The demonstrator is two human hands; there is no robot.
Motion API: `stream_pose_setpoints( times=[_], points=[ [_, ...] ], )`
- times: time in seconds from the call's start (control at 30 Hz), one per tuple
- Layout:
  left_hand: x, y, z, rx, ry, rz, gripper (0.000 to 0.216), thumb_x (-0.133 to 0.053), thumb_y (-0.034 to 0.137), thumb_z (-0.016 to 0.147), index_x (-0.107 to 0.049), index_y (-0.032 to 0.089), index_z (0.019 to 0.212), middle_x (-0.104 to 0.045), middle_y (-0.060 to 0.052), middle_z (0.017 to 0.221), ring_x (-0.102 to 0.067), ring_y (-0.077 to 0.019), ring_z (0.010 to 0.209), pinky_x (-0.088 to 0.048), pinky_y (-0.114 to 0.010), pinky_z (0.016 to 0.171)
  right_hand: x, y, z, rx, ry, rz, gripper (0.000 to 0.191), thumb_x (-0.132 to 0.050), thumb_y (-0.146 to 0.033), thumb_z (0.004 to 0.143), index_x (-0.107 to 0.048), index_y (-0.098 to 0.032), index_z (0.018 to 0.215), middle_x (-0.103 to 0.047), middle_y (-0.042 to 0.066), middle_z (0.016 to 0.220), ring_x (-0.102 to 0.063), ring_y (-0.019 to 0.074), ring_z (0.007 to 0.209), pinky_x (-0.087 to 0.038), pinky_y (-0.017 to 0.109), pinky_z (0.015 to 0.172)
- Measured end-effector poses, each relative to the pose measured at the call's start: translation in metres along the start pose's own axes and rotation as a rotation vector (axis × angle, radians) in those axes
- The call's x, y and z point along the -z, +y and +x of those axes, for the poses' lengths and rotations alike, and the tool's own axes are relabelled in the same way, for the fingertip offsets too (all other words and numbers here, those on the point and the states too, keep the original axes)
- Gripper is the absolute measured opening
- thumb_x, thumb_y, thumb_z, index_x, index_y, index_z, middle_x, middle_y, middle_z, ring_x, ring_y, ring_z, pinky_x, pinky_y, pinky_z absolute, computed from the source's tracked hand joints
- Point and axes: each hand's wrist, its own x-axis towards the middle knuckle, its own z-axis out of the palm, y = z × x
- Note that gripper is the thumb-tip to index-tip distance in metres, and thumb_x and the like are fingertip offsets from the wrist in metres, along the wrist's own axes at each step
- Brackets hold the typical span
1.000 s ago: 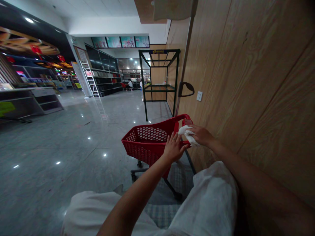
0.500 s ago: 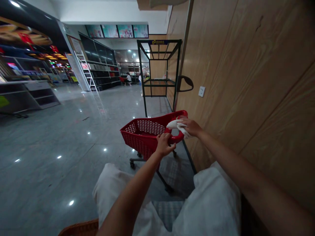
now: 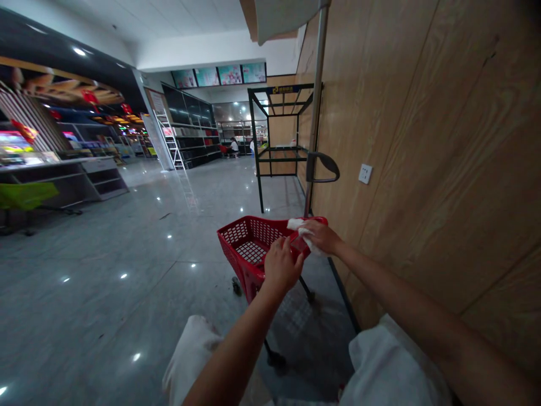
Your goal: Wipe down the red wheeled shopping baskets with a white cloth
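A small red plastic shopping cart (image 3: 239, 256) with a perforated basket stands in front of my knees, tilted a little toward me. My left hand (image 3: 282, 264) grips its near rim, fingers curled over the edge and thumb toward the handle. In my right hand (image 3: 323, 237) is a bunched white cloth (image 3: 311, 243), pressed on the handle end of the cart. Part of the handle is hidden under the cloth and my fingers. The basket's visible floor holds nothing.
A wood-panelled wall (image 3: 401, 141) with a socket (image 3: 365, 173) runs close on my right. Ahead stand a black metal frame (image 3: 257, 158) and a pole with a dark loop-shaped part (image 3: 323, 168). A green cart (image 3: 27, 196) and a counter (image 3: 101, 175) are at left. Two people sit far back.
My view has tilted up and turned left. The cart has tipped toward me, showing more of its basket floor. The cloth has shifted along the handle with my right hand.
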Motion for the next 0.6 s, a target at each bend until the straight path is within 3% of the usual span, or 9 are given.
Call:
stream_pose_setpoints(
  times=[0.1,0.23,0.3,0.5,0.6],
  points=[
    [-0.016,0.010,0.017,0.069,-0.088,0.116,0.055,-0.049,0.041,0.087,-0.042,0.012,0.133,-0.054,-0.018,0.126,-0.051,-0.0289,0.114,-0.047,-0.038,0.088,-0.015,-0.005,0.010,0.094,-0.071,0.037,0.032,-0.048,-0.028,0.089,-0.063,-0.023,0.117,-0.061,0.006,0.124,-0.051,0.0195,0.118,-0.039,0.036,0.102],
    [-0.025,0.001,0.025,0.126,-0.138,0.243,0.064,-0.045,0.051,0.088,-0.039,0.010,0.136,-0.054,-0.021,0.120,-0.055,-0.0302,0.106,-0.052,-0.035,0.074,-0.018,0.023,0.017,-0.119,-0.099,-0.037,0.029,-0.044,-0.029,0.092,-0.067,-0.023,0.107,-0.064,0.006,0.116,-0.056,0.0182,0.110,-0.042,0.033,0.096],
    [-0.025,-0.006,0.028,0.114,-0.145,0.287,0.065,-0.048,0.052,0.086,-0.040,0.010,0.135,-0.054,-0.020,0.120,-0.055,-0.0299,0.105,-0.053,-0.035,0.072,-0.021,0.028,0.023,-0.153,-0.104,-0.047,0.028,-0.043,-0.026,0.092,-0.068,-0.023,0.105,-0.065,0.005,0.114,-0.056,0.0176,0.109,-0.042,0.033,0.096],
    [-0.029,-0.024,0.048,0.107,-0.147,0.351,0.060,-0.052,0.052,0.084,-0.046,0.012,0.129,-0.055,-0.018,0.119,-0.056,-0.0287,0.102,-0.052,-0.035,0.073,-0.047,0.000,0.044,0.129,-0.042,0.078,0.030,-0.047,-0.021,0.089,-0.065,-0.023,0.113,-0.061,0.006,0.123,-0.052,0.0188,0.118,-0.041,0.036,0.100],
    [-0.030,-0.035,0.057,0.100,-0.133,0.345,0.061,-0.052,0.052,0.084,-0.045,0.012,0.130,-0.056,-0.017,0.119,-0.057,-0.0284,0.103,-0.051,-0.035,0.077,-0.051,0.016,0.056,0.026,-0.069,0.039,0.030,-0.045,-0.021,0.090,-0.065,-0.023,0.113,-0.062,0.007,0.122,-0.054,0.0186,0.116,-0.042,0.035,0.099]
  ],
)
